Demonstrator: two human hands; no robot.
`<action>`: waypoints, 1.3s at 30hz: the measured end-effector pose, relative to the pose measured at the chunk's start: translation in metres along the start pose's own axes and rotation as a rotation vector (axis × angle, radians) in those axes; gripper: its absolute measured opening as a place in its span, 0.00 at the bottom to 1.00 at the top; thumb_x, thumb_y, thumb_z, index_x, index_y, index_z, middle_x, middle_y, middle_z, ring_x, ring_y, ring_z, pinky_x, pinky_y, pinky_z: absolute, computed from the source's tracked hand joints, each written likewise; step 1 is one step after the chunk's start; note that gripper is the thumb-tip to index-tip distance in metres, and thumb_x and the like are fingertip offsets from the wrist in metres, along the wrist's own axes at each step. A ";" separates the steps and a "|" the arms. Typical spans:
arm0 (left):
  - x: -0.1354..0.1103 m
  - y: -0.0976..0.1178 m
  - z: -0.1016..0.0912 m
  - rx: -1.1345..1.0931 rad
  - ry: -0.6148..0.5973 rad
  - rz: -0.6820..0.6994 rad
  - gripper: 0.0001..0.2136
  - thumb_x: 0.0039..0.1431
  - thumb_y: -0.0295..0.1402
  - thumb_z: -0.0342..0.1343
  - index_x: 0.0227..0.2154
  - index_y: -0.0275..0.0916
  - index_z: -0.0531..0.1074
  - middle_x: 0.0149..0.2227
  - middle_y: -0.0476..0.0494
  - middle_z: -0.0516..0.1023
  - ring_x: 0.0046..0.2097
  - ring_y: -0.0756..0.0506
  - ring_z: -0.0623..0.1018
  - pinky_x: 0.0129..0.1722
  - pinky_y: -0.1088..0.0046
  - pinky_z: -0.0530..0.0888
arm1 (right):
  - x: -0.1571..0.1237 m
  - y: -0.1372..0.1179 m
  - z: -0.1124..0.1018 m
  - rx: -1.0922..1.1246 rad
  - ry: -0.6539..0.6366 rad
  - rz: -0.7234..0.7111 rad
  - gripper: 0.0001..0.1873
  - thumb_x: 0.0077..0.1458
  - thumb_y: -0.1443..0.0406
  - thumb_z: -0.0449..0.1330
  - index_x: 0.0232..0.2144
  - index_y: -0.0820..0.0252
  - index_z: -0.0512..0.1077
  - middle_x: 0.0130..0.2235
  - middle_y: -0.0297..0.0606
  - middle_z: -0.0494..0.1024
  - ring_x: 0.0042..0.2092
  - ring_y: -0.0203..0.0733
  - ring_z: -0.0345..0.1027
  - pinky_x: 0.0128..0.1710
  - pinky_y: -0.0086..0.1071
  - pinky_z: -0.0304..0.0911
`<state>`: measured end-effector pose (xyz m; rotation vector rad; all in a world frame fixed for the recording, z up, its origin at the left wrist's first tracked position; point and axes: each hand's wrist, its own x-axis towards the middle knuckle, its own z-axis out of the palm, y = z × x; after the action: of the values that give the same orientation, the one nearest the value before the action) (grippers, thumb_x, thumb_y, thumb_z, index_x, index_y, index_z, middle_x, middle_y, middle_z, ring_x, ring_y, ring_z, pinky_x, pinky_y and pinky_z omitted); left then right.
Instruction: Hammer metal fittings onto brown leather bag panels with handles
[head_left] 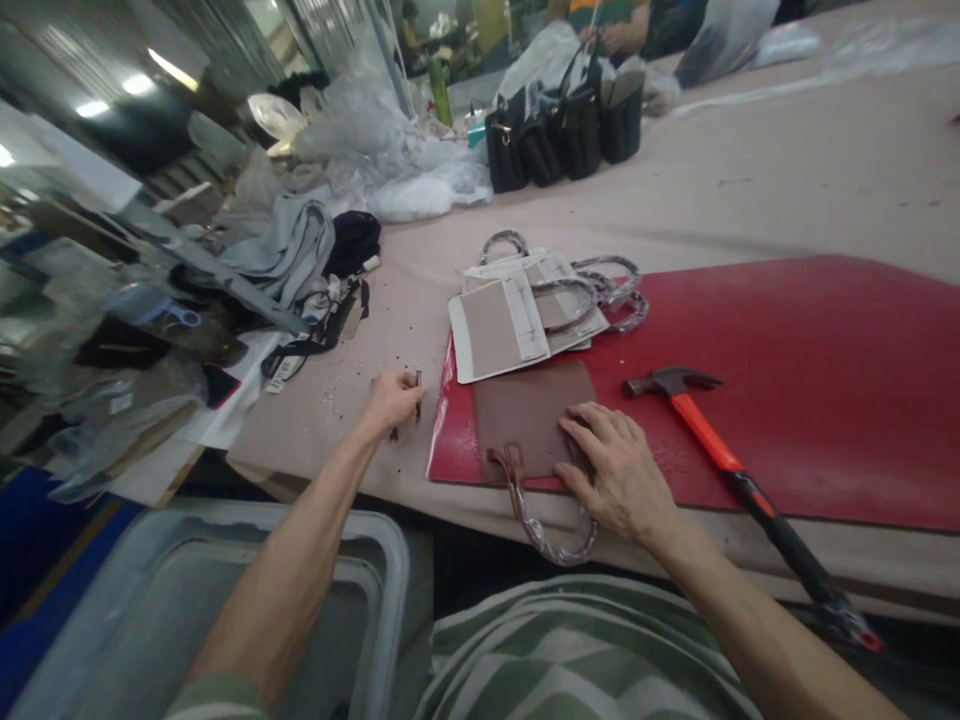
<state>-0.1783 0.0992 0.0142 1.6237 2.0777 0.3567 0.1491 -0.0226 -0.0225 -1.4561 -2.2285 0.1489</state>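
The left hand (396,402) is at a dark strip (418,396) above the worktop (405,290); whether its grip is clamped on it, one cannot tell. A brown panel (525,412) with a looped handle (534,530) lies on the red mat (825,400). The right hand (611,465), grip apart, rests on the panel's right side, beside a hammer (705,430).

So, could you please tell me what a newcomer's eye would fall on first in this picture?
Probably the bright red mat filling much of the right side, with an orange-and-black hammer lying across its near edge. Next comes the right hand on a brown panel whose plastic-wrapped handle loops past that edge. Farther back, black bags stand in a row.
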 end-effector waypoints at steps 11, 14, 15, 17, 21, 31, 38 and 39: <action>-0.100 0.077 0.085 -0.991 -0.158 0.297 0.09 0.54 0.36 0.63 0.34 0.37 0.73 0.30 0.46 0.81 0.33 0.47 0.83 0.37 0.72 0.81 | 0.000 0.000 0.000 0.013 -0.015 0.008 0.24 0.62 0.58 0.58 0.57 0.64 0.70 0.61 0.53 0.69 0.64 0.60 0.58 0.64 0.55 0.54; -0.106 0.079 0.093 -0.878 -0.104 0.378 0.05 0.59 0.34 0.60 0.33 0.38 0.73 0.31 0.46 0.82 0.34 0.47 0.83 0.39 0.72 0.81 | 0.000 0.000 0.000 0.020 -0.007 0.014 0.24 0.62 0.58 0.58 0.57 0.64 0.70 0.61 0.53 0.69 0.64 0.60 0.58 0.64 0.55 0.54; -0.106 0.078 0.093 -0.861 -0.097 0.394 0.04 0.60 0.33 0.59 0.33 0.38 0.73 0.32 0.46 0.82 0.35 0.47 0.83 0.39 0.72 0.81 | 0.000 0.000 0.000 0.022 -0.003 0.016 0.24 0.62 0.58 0.59 0.57 0.63 0.70 0.61 0.52 0.69 0.64 0.60 0.59 0.64 0.55 0.54; -0.105 0.075 0.092 -0.864 -0.088 0.401 0.04 0.62 0.32 0.57 0.34 0.38 0.72 0.33 0.46 0.82 0.35 0.47 0.83 0.39 0.71 0.82 | -0.001 0.000 0.001 0.025 0.000 0.020 0.24 0.61 0.58 0.59 0.57 0.63 0.70 0.61 0.52 0.69 0.63 0.60 0.59 0.65 0.54 0.53; -0.104 0.073 0.092 -0.894 -0.084 0.386 0.03 0.63 0.32 0.55 0.34 0.38 0.71 0.33 0.45 0.82 0.35 0.47 0.84 0.38 0.72 0.82 | -0.001 0.000 0.000 0.027 -0.006 0.025 0.24 0.61 0.58 0.59 0.57 0.63 0.71 0.61 0.52 0.69 0.63 0.60 0.59 0.65 0.54 0.53; -0.113 0.076 0.097 -0.674 0.058 0.495 0.03 0.64 0.31 0.54 0.34 0.41 0.71 0.33 0.47 0.82 0.36 0.47 0.83 0.40 0.73 0.79 | -0.001 0.001 0.000 0.036 -0.004 0.022 0.24 0.61 0.58 0.59 0.57 0.62 0.70 0.61 0.53 0.70 0.64 0.60 0.59 0.64 0.55 0.54; -0.112 0.076 0.101 -0.479 0.097 0.710 0.06 0.66 0.30 0.50 0.35 0.41 0.71 0.34 0.45 0.80 0.36 0.47 0.80 0.39 0.73 0.76 | -0.001 0.001 0.004 0.068 0.007 0.025 0.24 0.61 0.59 0.60 0.56 0.64 0.71 0.61 0.54 0.70 0.63 0.61 0.59 0.64 0.56 0.54; -0.112 0.076 0.102 -0.457 0.099 0.723 0.06 0.66 0.30 0.50 0.35 0.41 0.71 0.34 0.45 0.79 0.35 0.47 0.79 0.38 0.73 0.75 | -0.001 0.002 0.004 0.102 0.024 0.020 0.23 0.61 0.58 0.59 0.55 0.64 0.72 0.60 0.53 0.71 0.63 0.61 0.60 0.64 0.57 0.55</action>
<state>-0.0410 0.0032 -0.0134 2.0128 1.2534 1.0754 0.1497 -0.0219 -0.0271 -1.4190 -2.1549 0.2466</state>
